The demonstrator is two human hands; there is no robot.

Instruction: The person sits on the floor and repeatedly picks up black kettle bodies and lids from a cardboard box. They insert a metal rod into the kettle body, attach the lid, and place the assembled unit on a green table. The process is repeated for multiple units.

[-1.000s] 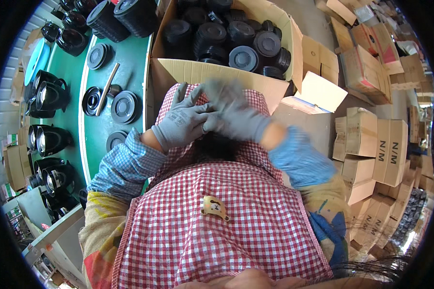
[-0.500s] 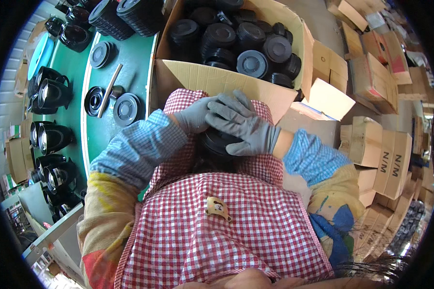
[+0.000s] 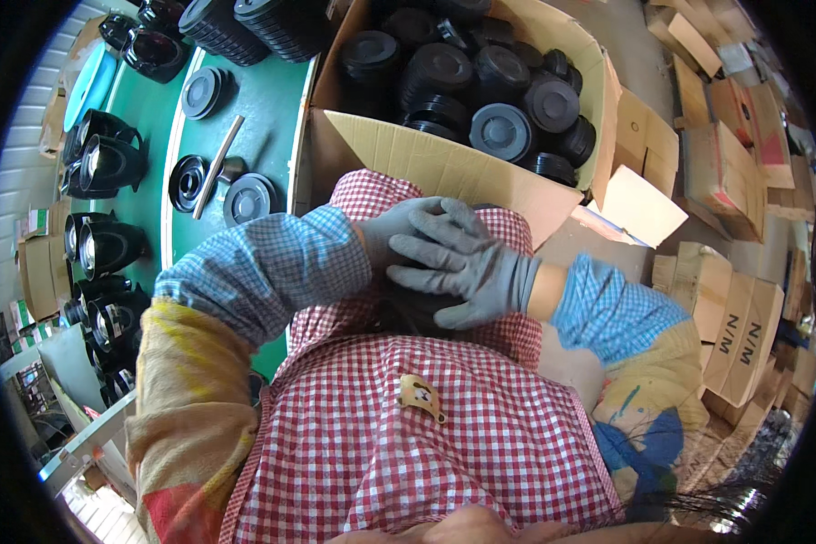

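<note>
Black object [image 3: 410, 306], direction and axis indiscernible, sits under splayed right hand [image 3: 470, 268]; left hand's [image 3: 390, 228] grip unclear.

1 black rounded object [image 3: 410, 311] sits low in the lap [image 3: 513, 343], mostly covered, full outline and tilt unreadable.

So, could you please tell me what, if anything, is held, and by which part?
Cannot tell: the right hand overlaps the left hand, hiding any grip.
</note>
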